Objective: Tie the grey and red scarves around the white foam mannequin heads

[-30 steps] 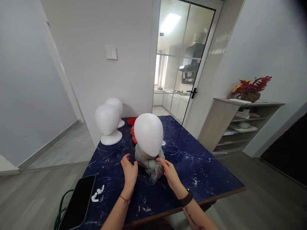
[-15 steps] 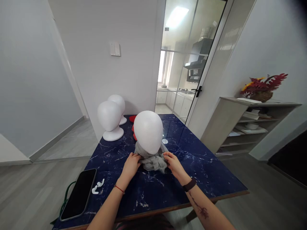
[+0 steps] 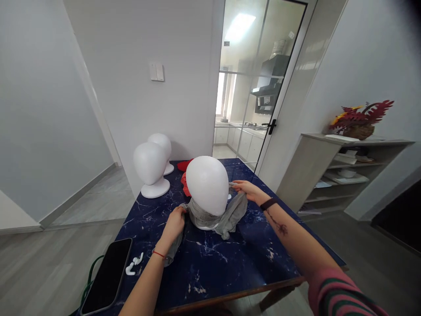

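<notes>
A white mannequin head (image 3: 207,184) stands on the table, tipped slightly, with a thin grey scarf (image 3: 235,213) wrapped round its neck. My left hand (image 3: 174,224) is closed on one part of the scarf at the left of the neck, and an end hangs down beside the wrist. Out to the right, my right hand (image 3: 248,189) pinches another part of the scarf, which droops between the fingers and the neck. A bit of the head's white base shows under the cloth.
Two more white mannequin heads, a nearer one (image 3: 150,164) and a farther one (image 3: 162,144), stand at the back left. Red cloth (image 3: 186,184) lies behind the scarfed head. A phone (image 3: 107,274) and white earbuds (image 3: 134,264) lie near the table's (image 3: 210,267) left edge.
My hands have moved apart, the right one outward and away from me, the left slightly left. The bunched scarf at the front of the neck has been pulled open into two sides.
</notes>
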Available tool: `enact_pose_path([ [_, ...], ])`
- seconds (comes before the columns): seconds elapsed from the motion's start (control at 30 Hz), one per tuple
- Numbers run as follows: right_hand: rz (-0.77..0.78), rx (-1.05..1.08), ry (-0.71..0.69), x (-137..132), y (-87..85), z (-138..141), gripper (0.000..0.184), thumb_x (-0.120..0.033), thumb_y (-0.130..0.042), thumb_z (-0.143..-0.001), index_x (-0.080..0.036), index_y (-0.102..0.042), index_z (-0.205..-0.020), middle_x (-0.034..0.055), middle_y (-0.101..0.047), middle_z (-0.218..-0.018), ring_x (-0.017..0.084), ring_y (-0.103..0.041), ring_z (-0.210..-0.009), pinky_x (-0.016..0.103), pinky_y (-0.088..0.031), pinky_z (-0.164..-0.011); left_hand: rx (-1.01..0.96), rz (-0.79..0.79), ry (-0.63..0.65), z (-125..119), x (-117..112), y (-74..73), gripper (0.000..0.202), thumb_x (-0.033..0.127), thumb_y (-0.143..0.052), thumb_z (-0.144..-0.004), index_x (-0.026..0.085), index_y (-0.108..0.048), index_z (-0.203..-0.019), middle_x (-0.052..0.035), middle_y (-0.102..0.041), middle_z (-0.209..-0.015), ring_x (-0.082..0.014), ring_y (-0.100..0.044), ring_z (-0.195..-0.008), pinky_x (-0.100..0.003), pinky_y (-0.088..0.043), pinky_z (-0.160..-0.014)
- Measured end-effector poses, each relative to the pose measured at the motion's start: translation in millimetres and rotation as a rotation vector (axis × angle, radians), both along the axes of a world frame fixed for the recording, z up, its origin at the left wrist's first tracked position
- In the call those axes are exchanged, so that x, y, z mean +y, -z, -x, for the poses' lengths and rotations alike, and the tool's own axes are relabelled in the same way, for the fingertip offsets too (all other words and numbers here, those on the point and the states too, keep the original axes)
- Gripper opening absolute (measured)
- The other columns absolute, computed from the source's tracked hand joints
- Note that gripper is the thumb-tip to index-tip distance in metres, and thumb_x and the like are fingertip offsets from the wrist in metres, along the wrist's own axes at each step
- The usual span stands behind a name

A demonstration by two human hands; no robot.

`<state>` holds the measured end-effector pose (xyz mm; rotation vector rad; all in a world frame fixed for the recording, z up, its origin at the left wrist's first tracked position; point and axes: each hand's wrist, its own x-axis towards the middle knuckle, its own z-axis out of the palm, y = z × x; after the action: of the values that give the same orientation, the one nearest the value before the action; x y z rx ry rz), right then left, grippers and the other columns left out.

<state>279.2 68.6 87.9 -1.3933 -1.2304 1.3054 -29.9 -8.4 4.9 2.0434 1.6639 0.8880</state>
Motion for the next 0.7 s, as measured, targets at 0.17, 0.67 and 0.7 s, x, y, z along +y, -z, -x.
enact_pose_path([
  [0.17, -0.120, -0.239, -0.145, 12.6, -48.3, 21.1, 0.014, -0.005, -0.058, -0.068, -0.012, -0.067, -0.076, 0.0007, -0.057, -0.057, 0.009, -0.047, -0.049, 0.019, -0.033, -0.044, -0.169, 0.013, 0.042, -43.5, -3.6, 20.8, 0.097, 0.032, -0.073, -0.055, 0.010, -0.030, -0.139, -0.0196, -0.039, -0.141, -0.0359, -0.032, -0.133, -0.050, -0.024, -0.110],
  [0.67, -0.977, -0.097, -0.178, 26.5, -169.5, 127.1, 0.022, -0.012, -0.046, -0.079, -0.017, -0.061, -0.095, -0.0012, -0.061, -0.077, 0.010, -0.057, -0.068, 0.022, -0.045, -0.065, -0.187, -0.223, -0.057, -53.8, -1.9, 50.8, 0.101, 0.047, -0.083, -0.044, 0.017, -0.039, -0.129, -0.0160, -0.048, -0.130, -0.0391, -0.039, -0.127, -0.055, -0.030, -0.105],
  [0.7, -0.979, 0.020, -0.168, 11.6, -170.6, 123.6, 0.021, -0.014, -0.045, -0.081, -0.018, -0.059, -0.096, -0.0016, -0.060, -0.078, 0.009, -0.057, -0.067, 0.020, -0.044, -0.060, -0.188, -0.227, -0.047, -53.6, -2.5, 51.3, 0.102, 0.048, -0.084, -0.041, 0.017, -0.041, -0.128, -0.0161, -0.049, -0.129, -0.0398, -0.039, -0.127, -0.056, -0.030, -0.105],
])
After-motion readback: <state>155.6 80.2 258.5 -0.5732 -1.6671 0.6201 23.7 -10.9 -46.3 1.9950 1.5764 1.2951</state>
